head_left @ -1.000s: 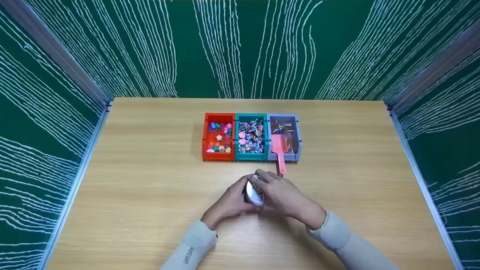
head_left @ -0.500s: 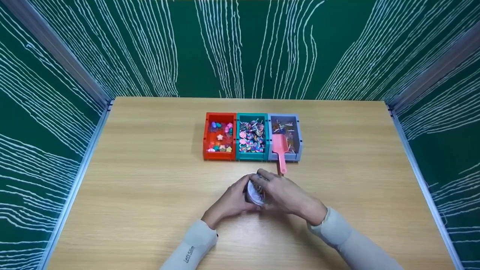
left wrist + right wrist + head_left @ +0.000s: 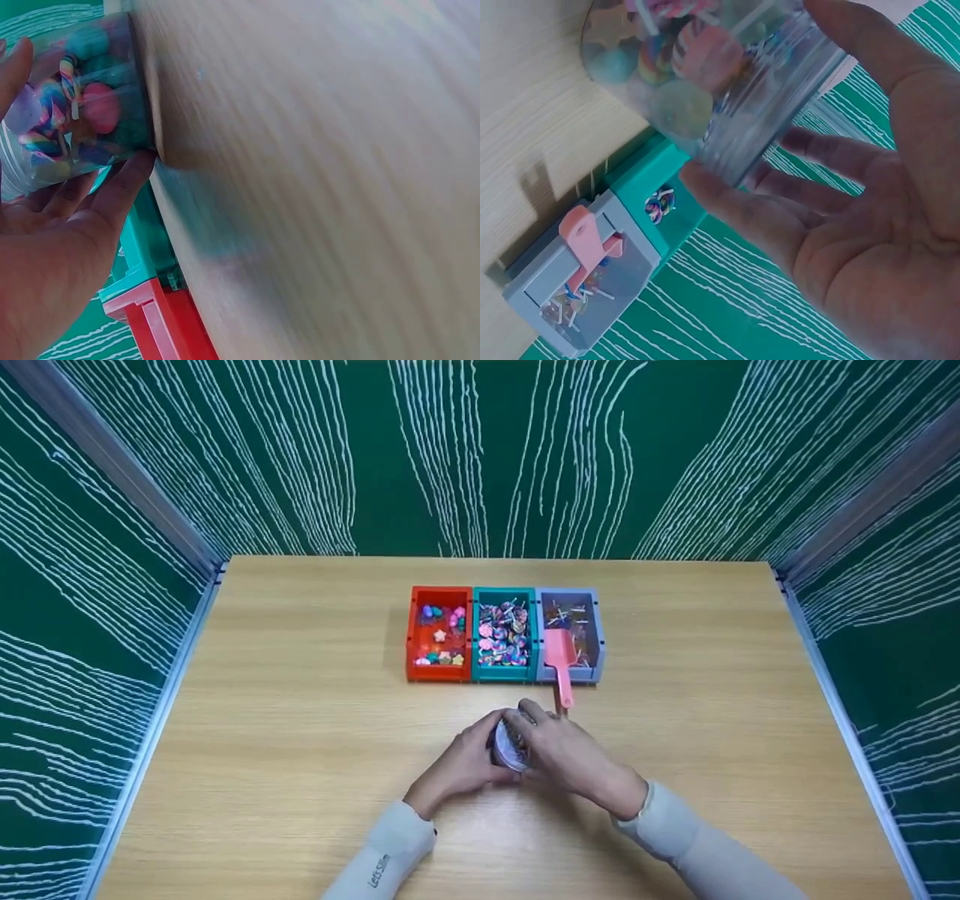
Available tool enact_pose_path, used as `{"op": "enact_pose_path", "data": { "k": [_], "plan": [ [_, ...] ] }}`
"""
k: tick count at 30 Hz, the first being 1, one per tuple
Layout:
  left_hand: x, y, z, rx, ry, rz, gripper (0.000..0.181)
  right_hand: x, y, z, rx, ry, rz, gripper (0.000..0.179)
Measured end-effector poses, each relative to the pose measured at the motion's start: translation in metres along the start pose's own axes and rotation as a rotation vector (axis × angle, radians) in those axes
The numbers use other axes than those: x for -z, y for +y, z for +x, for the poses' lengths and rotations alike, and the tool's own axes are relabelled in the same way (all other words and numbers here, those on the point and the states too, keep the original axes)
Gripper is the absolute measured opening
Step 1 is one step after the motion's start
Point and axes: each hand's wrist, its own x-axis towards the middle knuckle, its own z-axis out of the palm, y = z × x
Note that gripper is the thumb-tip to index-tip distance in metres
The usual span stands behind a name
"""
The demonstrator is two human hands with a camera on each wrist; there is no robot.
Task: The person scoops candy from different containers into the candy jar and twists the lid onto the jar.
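Note:
A clear plastic jar [image 3: 509, 750] filled with colourful candies stands between both hands, near the middle of the table. In the left wrist view the jar [image 3: 90, 97] has its base at the tabletop. My left hand [image 3: 463, 759] grips the jar's side, with fingers and thumb around it. My right hand [image 3: 576, 754] holds the clear lid at the top, thumb on one side and fingers on the other. Lollipops and round sweets show through the wall of the jar [image 3: 697, 60] in the right wrist view. Part of the lid is hidden under the right fingers.
Beyond the hands stand three joined bins: a red bin [image 3: 411, 634] with small shaped sweets, a teal bin [image 3: 504, 672] with lollipops, and a grey-purple bin [image 3: 598, 634] with stick candies. A pink scoop [image 3: 560, 652] rests over the last bin's front edge. Green walls enclose the table.
My right hand has shifted very slightly at the top of the jar. The bright glare on the lid has faded. The left hand, bins and scoop have stayed put.

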Motion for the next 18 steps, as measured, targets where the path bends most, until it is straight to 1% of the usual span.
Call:
{"op": "enact_pose_path", "data": {
  "k": [4,7,9,14,18],
  "plan": [
    [0.000,0.001,-0.001,0.011,-0.005,-0.004,0.099,-0.001,-0.003,0.001,0.006,0.054,-0.042,0.082],
    [0.000,0.002,0.000,0.018,-0.011,-0.011,0.097,-0.002,-0.006,0.001,-0.024,0.067,-0.083,0.085],
    [0.001,0.003,0.000,0.026,-0.012,-0.015,0.097,-0.002,-0.009,0.002,-0.070,0.046,-0.094,0.086],
    [0.001,0.003,0.000,0.039,-0.014,-0.027,0.095,-0.002,-0.016,0.005,-0.194,-0.046,-0.102,0.089],
    [0.001,0.003,-0.001,0.047,-0.017,-0.035,0.095,-0.002,-0.019,0.006,-0.242,-0.089,-0.097,0.093]
  ]
}}
